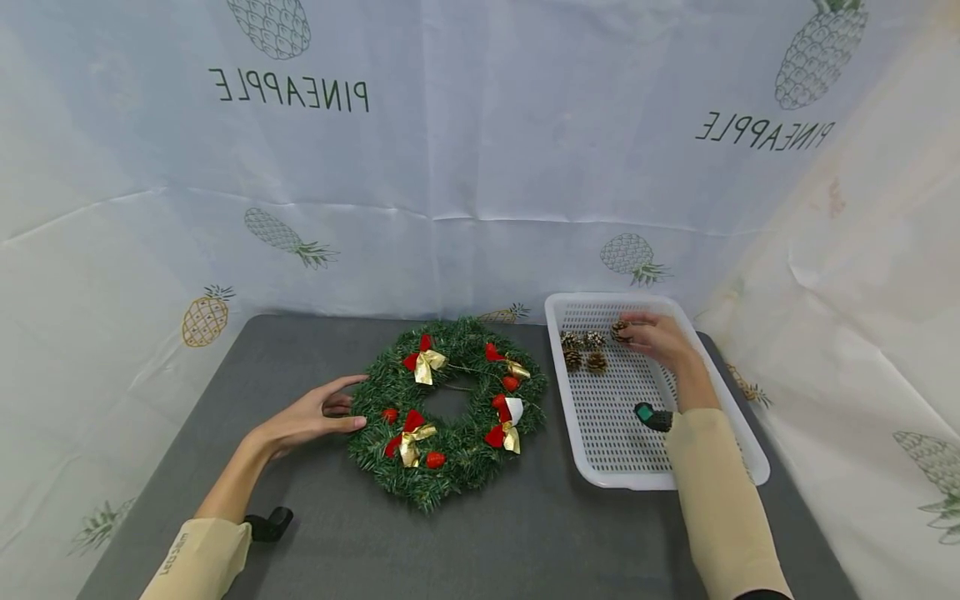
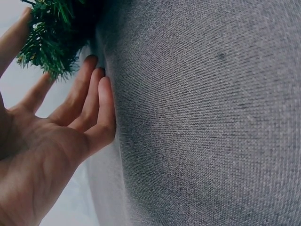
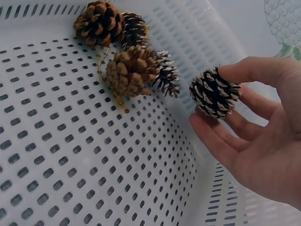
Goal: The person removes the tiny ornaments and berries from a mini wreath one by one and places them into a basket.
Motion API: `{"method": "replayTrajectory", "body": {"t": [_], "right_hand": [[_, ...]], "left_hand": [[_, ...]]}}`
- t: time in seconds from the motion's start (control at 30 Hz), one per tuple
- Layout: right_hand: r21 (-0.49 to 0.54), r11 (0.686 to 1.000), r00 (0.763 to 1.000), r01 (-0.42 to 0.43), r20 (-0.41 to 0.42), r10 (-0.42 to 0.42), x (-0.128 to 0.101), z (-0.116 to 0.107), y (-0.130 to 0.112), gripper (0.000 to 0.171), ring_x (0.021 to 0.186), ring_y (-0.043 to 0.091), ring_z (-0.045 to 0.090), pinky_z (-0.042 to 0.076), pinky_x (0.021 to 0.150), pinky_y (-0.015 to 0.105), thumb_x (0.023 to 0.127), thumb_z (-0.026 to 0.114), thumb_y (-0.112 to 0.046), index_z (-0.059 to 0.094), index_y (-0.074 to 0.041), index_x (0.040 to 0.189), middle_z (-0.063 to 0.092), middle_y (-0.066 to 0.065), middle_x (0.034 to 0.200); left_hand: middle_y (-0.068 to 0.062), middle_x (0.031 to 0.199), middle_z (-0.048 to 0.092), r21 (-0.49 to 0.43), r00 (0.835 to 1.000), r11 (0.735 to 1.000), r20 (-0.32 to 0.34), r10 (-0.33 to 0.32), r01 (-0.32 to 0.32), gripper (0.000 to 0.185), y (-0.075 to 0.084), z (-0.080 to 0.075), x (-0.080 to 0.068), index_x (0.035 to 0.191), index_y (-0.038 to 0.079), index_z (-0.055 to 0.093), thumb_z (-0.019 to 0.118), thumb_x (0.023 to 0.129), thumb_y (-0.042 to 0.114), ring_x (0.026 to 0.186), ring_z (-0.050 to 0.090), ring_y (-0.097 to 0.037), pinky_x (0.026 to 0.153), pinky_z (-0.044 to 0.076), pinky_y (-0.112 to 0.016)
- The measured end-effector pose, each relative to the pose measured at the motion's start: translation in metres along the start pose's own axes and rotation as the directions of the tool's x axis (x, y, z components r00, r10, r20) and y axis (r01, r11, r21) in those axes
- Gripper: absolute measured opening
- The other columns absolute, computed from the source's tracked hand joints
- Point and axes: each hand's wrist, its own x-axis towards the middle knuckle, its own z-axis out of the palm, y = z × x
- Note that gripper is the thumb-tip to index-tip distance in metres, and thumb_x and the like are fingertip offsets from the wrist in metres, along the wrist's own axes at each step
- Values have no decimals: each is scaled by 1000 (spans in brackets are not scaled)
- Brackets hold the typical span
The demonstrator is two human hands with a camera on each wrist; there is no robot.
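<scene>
A green wreath point(image 1: 465, 467) with red and gold bows and red berries lies flat on the dark table. My left hand point(image 1: 303, 421) rests at its left edge, thumb and fingers spread and touching the greenery; in the left wrist view the fingers point(image 2: 84, 103) look loosely bent beside the grey table cloth. Inside the white basket point(image 1: 622, 481) at the right, my right hand point(image 1: 660, 340) pinches a white-tipped pine cone point(image 3: 214, 94) between thumb and fingers. Several other pine cones point(image 3: 131, 70) lie in the basket's far left corner, some with gold cord.
The grey table point(image 1: 525, 542) ends against a pale curtain point(image 1: 480, 150) printed with pineapples. The basket's raised rim stands right of the wreath. Wrist-worn camera parts point(image 1: 270, 525) stick out by each cuff.
</scene>
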Motion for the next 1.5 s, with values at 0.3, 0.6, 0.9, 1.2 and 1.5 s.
{"method": "replayTrajectory", "body": {"t": [0.3,0.6,0.9,1.2,1.5], "right_hand": [[31,999,998,-43,-43,44,-5,4,4,49,94,5,69,65,99,33,109,66,-14,51,4,153,66,-13,103],[-94,995,995,-27,-99,18,-2,9,11,46,89,0,70,65,86,24,105,72,-14,57,6,144,66,-8,108],[-207,977,983,-54,-183,16,-4,13,6,53,82,7,70,66,79,26,104,75,-17,57,9,147,65,26,137],[-320,946,958,-57,-283,-38,-1,13,-2,49,87,20,72,66,80,34,102,75,-15,62,11,141,62,39,143],[-352,932,924,-90,-378,-53,-5,12,-6,42,74,16,71,64,76,36,99,76,-15,69,7,134,70,36,134]], "left_hand": [[-31,173,33,3,1000,1000,2,3,-3,87,-1,0,1,174,22,27,74,104,41,158,37,-56,118,46,-71],[-31,173,32,0,1000,1000,4,13,-13,86,-1,0,0,174,22,27,74,104,40,158,36,-56,119,46,-71],[-32,173,32,5,1000,1000,0,10,-10,86,-1,0,0,174,22,27,74,104,41,158,36,-57,118,46,-71],[-33,173,32,3,1000,1000,2,-3,3,87,1,0,-1,174,21,26,74,104,42,158,35,-57,119,45,-72],[-34,172,32,0,1000,1000,7,-1,1,86,2,0,-1,174,20,27,74,104,41,158,35,-57,119,45,-72]]}}
